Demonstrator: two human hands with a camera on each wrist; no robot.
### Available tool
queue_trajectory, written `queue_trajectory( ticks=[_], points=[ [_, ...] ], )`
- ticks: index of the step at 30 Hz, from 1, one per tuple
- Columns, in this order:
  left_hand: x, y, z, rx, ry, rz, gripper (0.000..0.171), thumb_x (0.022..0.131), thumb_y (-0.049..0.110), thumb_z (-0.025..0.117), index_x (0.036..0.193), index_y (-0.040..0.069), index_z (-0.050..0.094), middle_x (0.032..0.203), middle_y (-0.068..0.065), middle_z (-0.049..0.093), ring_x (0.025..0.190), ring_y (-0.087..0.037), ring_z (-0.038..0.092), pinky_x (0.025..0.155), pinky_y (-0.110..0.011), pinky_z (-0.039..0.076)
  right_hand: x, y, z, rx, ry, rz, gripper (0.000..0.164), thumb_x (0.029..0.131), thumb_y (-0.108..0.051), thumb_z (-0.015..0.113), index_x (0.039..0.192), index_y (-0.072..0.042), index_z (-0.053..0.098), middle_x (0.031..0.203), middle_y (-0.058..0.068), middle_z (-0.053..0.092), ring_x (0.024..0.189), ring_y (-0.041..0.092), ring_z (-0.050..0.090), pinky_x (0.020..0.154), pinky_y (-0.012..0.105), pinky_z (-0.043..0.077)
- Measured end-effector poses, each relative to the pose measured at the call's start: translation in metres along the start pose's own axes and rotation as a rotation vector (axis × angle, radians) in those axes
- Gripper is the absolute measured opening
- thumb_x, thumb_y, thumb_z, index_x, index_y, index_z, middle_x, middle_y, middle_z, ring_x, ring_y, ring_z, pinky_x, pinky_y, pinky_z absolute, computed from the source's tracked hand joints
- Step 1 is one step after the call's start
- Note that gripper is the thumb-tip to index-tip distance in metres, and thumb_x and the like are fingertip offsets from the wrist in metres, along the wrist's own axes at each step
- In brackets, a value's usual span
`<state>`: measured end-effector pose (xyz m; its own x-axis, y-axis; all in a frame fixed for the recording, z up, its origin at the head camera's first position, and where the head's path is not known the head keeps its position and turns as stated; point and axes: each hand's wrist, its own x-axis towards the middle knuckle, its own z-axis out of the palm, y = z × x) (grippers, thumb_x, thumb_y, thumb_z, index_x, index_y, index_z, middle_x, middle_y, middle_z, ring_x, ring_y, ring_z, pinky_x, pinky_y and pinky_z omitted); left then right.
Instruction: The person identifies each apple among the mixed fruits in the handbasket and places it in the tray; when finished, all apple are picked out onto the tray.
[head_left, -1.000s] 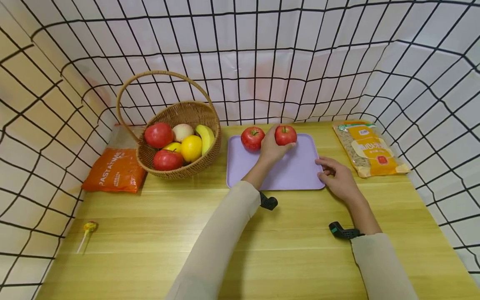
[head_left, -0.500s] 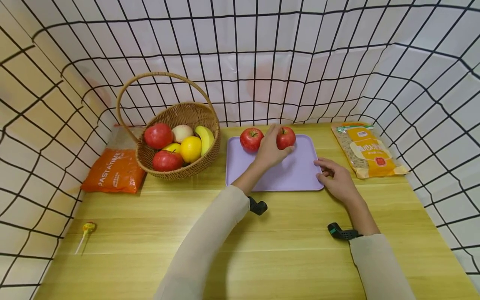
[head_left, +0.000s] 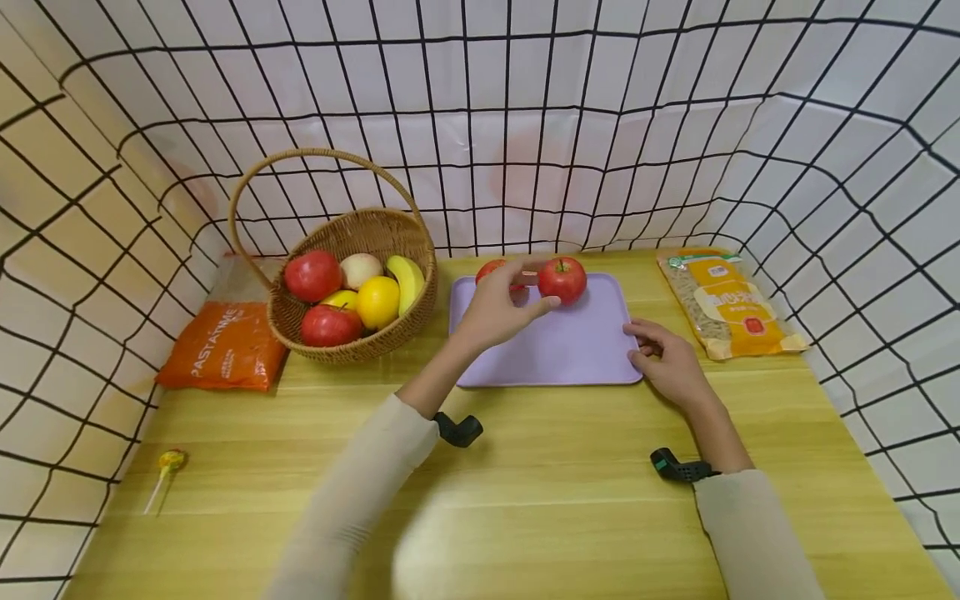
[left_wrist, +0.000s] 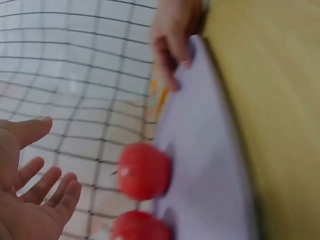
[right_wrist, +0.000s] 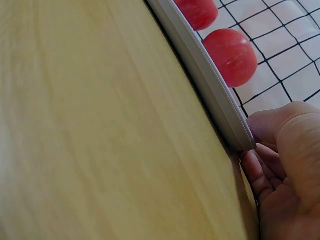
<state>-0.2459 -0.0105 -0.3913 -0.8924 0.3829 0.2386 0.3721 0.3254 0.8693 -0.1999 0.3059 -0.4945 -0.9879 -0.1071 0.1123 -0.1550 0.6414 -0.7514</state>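
Two red apples sit side by side on a lilac tray (head_left: 570,350) near its back edge. The right apple (head_left: 562,281) shows whole in the head view; the left apple (head_left: 491,268) is partly hidden behind my left hand (head_left: 498,304). That hand hovers over the tray's left part, fingers spread and loosely bent, nothing between them. In the left wrist view, air shows between the left hand (left_wrist: 37,195) and both apples. My right hand (head_left: 671,362) pinches the tray's right edge, thumb at the rim and curled fingers (right_wrist: 255,172) under it.
Left of the tray stands a wicker basket (head_left: 352,346) with red fruit, a yellow lemon, a banana and a pale round fruit. An orange pasta bag (head_left: 225,346) lies beside it, a lollipop (head_left: 171,461) nearer. A yellow grain bag (head_left: 731,304) lies right of the tray.
My left hand has let go of the right apple and drawn back to the left, now overlapping the left apple in the head view. The right hand stays at the tray's edge.
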Motion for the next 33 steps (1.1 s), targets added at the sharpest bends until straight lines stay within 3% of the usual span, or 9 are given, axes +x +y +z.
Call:
queue_trajectory(
  ticks=[6,11,19,23,27,33],
  points=[
    [-0.029,0.011,-0.043,-0.024,0.033,0.006,0.061,0.088,0.040,0.082,0.143,0.026,0.059,0.140,0.005,0.063,0.120,-0.022,0.067,0.102,-0.041,0.056,-0.005,-0.002,-0.003,-0.028,0.008,0.013,0.040,0.098,-0.007,0.066,0.139,-0.003,0.063,0.152,0.020,0.052,0.098,0.014,0.051,0.076,0.004,0.040],
    [-0.051,0.013,-0.078,0.026,0.087,0.020,0.061,0.087,0.041,0.083,0.143,0.029,0.060,0.137,0.008,0.064,0.116,-0.011,0.066,0.103,-0.037,0.056,-0.007,-0.004,-0.006,-0.030,0.007,0.007,0.041,0.098,-0.007,0.066,0.139,-0.002,0.063,0.152,0.021,0.052,0.100,0.018,0.052,0.076,0.004,0.039],
    [-0.075,-0.003,-0.131,0.173,0.235,0.003,0.063,0.087,0.038,0.083,0.142,0.018,0.061,0.142,-0.005,0.062,0.126,-0.028,0.059,0.113,-0.045,0.048,-0.002,-0.005,-0.001,-0.026,-0.011,0.008,0.041,0.099,-0.008,0.064,0.140,-0.002,0.062,0.154,0.020,0.051,0.106,0.023,0.052,0.079,0.002,0.039],
    [-0.082,-0.013,-0.148,0.281,0.328,-0.044,0.065,0.085,0.040,0.084,0.142,0.019,0.061,0.144,-0.004,0.061,0.129,-0.027,0.056,0.111,-0.049,0.046,-0.001,-0.004,0.001,-0.026,-0.010,0.014,0.041,0.099,-0.008,0.064,0.140,-0.002,0.062,0.154,0.020,0.050,0.106,0.024,0.052,0.078,0.003,0.039],
    [-0.088,-0.024,-0.165,0.368,0.379,-0.123,0.071,0.084,0.046,0.083,0.145,0.017,0.058,0.148,-0.008,0.056,0.133,-0.035,0.052,0.103,-0.055,0.047,0.000,-0.003,0.002,-0.027,-0.008,0.022,0.041,0.099,-0.008,0.064,0.140,-0.003,0.062,0.154,0.019,0.051,0.103,0.022,0.051,0.077,0.004,0.039],
    [-0.094,-0.034,-0.186,0.451,0.423,-0.239,0.083,0.083,0.057,0.081,0.151,0.020,0.051,0.159,-0.011,0.044,0.145,-0.040,0.041,0.112,-0.066,0.037,0.000,-0.002,0.002,-0.033,-0.006,0.021,0.041,0.099,-0.008,0.063,0.140,-0.005,0.062,0.154,0.017,0.051,0.102,0.020,0.050,0.078,0.004,0.039]
  ],
)
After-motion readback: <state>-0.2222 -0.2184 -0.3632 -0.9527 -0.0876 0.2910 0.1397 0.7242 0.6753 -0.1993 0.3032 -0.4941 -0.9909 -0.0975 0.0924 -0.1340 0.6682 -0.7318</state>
